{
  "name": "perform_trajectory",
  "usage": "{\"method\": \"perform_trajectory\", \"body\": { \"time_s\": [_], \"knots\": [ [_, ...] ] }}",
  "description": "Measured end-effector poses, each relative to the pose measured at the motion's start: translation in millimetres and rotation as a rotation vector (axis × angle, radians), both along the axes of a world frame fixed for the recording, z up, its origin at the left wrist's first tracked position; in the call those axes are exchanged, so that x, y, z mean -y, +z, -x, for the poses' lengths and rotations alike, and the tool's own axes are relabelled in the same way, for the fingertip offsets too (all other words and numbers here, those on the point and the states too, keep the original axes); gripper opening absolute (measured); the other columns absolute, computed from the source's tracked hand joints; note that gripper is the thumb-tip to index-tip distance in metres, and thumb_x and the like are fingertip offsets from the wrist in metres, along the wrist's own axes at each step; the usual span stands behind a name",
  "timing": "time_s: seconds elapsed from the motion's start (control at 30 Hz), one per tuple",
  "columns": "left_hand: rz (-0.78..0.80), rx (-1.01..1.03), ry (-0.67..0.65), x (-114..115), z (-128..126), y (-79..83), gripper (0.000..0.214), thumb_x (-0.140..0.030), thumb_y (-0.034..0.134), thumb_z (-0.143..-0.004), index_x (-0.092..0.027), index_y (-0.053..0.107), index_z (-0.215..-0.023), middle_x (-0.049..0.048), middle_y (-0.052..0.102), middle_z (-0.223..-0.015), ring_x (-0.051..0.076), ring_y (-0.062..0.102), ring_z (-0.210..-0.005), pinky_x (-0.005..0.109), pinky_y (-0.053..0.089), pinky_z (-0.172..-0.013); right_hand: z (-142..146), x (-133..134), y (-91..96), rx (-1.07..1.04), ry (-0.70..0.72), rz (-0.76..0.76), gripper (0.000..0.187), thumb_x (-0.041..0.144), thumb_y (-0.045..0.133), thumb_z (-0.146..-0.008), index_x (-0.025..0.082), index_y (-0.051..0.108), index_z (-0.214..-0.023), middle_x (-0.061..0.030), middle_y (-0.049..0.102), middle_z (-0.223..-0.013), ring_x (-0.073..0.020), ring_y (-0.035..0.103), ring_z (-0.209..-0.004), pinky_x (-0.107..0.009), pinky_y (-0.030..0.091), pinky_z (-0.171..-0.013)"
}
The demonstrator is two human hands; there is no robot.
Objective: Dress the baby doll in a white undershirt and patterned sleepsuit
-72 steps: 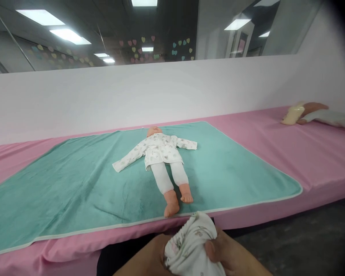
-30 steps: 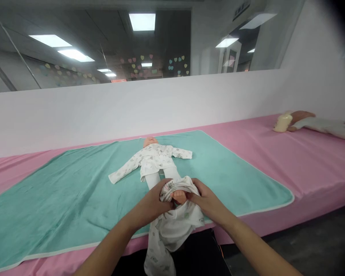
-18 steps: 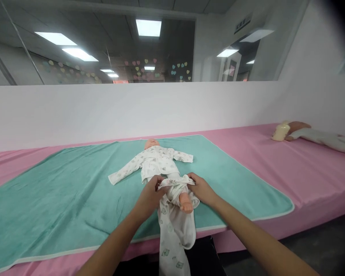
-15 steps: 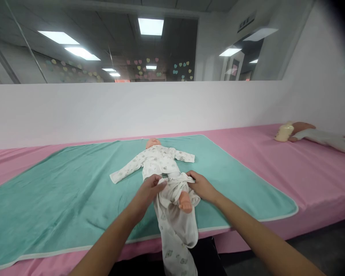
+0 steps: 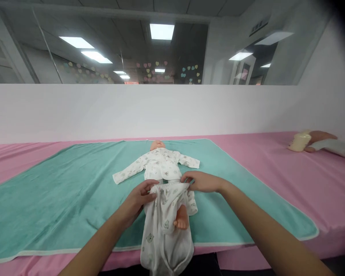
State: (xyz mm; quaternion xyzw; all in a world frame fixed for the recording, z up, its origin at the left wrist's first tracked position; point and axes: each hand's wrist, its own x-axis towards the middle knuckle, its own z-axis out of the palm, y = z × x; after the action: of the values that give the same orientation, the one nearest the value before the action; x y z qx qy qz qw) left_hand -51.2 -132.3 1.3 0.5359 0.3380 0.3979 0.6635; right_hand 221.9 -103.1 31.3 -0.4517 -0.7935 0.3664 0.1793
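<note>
A baby doll [image 5: 157, 145] lies on its back with its head away from me, dressed in a white printed top [image 5: 161, 161] with the sleeves spread. White printed baby pants [image 5: 163, 203] cover its legs, and one bare foot [image 5: 182, 219] sticks out. My left hand [image 5: 140, 197] pinches the waistband at its left end. At the other end, my right hand [image 5: 199, 181] has its fingers closed on the waistband. The lower part of the pants hangs over the near edge of the bed. The doll's other foot is hidden.
A teal blanket [image 5: 83, 191] with white trim lies under the doll on a pink sheet [image 5: 264, 161]. A cream bottle [image 5: 300, 141] and another doll [image 5: 323, 136] lie at the far right. Behind stands a white wall [image 5: 132, 111] with a window above.
The waistband has been drawn up and straightened between my hands. The pants cloth lies flatter and has shifted left around the bare foot. The camera view has shifted slightly.
</note>
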Motion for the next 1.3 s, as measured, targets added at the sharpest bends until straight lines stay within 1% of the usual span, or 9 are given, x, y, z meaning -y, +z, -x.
{"method": "perform_trajectory", "body": {
  "time_s": [0.1, 0.2, 0.37, 0.57, 0.77, 0.93, 1.07, 1.23, 1.3],
  "knots": [
    [-0.063, 0.057, 0.092, -14, -18, 1.0, 0.03, -0.026, 0.067, -0.073, -0.021, 0.054, -0.099, 0.0027, 0.058, -0.094, 0.015, 0.056, -0.08, 0.023, 0.043, -0.067, 17, 4, 36.5, -0.11, -0.033, -0.114, 0.035, 0.032, 0.059, -0.073, 0.027, 0.058, -0.108, -0.004, 0.057, -0.113, -0.0197, 0.053, -0.098, -0.03, 0.043, -0.077],
    [-0.162, 0.054, 0.185, -24, -32, 22.0, 0.027, -0.029, 0.067, -0.071, -0.021, 0.054, -0.093, -0.0003, 0.056, -0.085, 0.012, 0.054, -0.071, 0.02, 0.041, -0.059, 46, 0, 46.9, -0.158, -0.034, -0.106, 0.038, 0.04, 0.066, -0.068, 0.024, 0.061, -0.101, -0.0028, 0.062, -0.097, -0.0196, 0.055, -0.088, -0.031, 0.042, -0.073],
    [-0.272, -0.139, 0.288, -22, -37, 60.2, 0.027, -0.035, 0.067, -0.07, -0.019, 0.056, -0.088, -0.0005, 0.056, -0.079, 0.011, 0.052, -0.066, 0.019, 0.037, -0.054, 75, -20, 5.9, -0.601, 0.102, 0.272, 0.029, 0.037, 0.069, -0.064, 0.018, 0.062, -0.085, -0.0006, 0.063, -0.081, -0.0174, 0.057, -0.079, -0.03, 0.042, -0.072],
    [-0.139, -0.391, -0.139, -13, -14, 37.3, 0.029, -0.036, 0.066, -0.071, -0.017, 0.057, -0.091, 0.0026, 0.06, -0.082, 0.016, 0.055, -0.072, 0.023, 0.041, -0.061, 61, -32, -43.8, -1.253, -0.07, 0.55, 0.024, 0.02, 0.069, -0.06, 0.018, 0.058, -0.082, 0.0031, 0.058, -0.065, -0.0135, 0.055, -0.061, -0.027, 0.044, -0.064],
    [-0.261, -0.427, 0.298, -5, -12, 46.8, 0.029, -0.044, 0.06, -0.075, -0.018, 0.049, -0.073, -0.0036, 0.051, -0.062, 0.009, 0.045, -0.054, 0.019, 0.033, -0.049, 62, -20, -32.5, -1.188, 0.136, 0.548, 0.022, 0.026, 0.069, -0.067, 0.016, 0.059, -0.084, 0.0001, 0.06, -0.074, -0.0126, 0.055, -0.067, -0.026, 0.044, -0.067],
    [-0.545, -0.692, 0.426, 6, -27, 68.5, 0.028, -0.045, 0.058, -0.076, -0.018, 0.053, -0.069, -0.0036, 0.049, -0.062, 0.01, 0.043, -0.057, 0.02, 0.031, -0.05, 53, -16, -26.7, -0.863, 0.291, 0.482, 0.037, 0.041, 0.073, -0.062, 0.014, 0.063, -0.085, -0.0032, 0.062, -0.079, -0.0148, 0.057, -0.071, -0.028, 0.045, -0.066],
    [-0.548, -0.723, 0.356, -2, -28, 56.0, 0.03, -0.047, 0.053, -0.079, -0.018, 0.052, -0.069, -0.0031, 0.048, -0.063, 0.011, 0.041, -0.058, 0.021, 0.031, -0.051, 52, -11, -27.5, -0.57, 0.339, 0.492, 0.042, 0.028, 0.079, -0.054, 0.014, 0.065, -0.091, -0.0034, 0.064, -0.084, -0.0181, 0.059, -0.083, -0.031, 0.047, -0.077],
    [-0.37, -0.611, -0.119, -1, -19, 46.2, 0.025, -0.042, 0.058, -0.077, -0.017, 0.057, -0.079, -0.0015, 0.055, -0.074, 0.012, 0.047, -0.066, 0.022, 0.036, -0.058, 61, -4, -27.3, -0.935, 0.174, 0.417, 0.043, 0.04, 0.069, -0.069, 0.013, 0.062, -0.101, -0.0068, 0.065, -0.082, -0.0164, 0.06, -0.073, -0.03, 0.048, -0.068],
    [-0.265, -0.498, -0.188, 5, -19, 45.2, 0.024, -0.039, 0.06, -0.076, -0.016, 0.06, -0.086, 0.0004, 0.059, -0.081, 0.014, 0.051, -0.071, 0.023, 0.039, -0.063, 66, -2, -27.7, -1.039, 0.147, 0.42, 0.045, 0.044, 0.065, -0.071, 0.014, 0.061, -0.104, -0.008, 0.066, -0.086, -0.0177, 0.06, -0.075, -0.031, 0.047, -0.069]
  ]
}}
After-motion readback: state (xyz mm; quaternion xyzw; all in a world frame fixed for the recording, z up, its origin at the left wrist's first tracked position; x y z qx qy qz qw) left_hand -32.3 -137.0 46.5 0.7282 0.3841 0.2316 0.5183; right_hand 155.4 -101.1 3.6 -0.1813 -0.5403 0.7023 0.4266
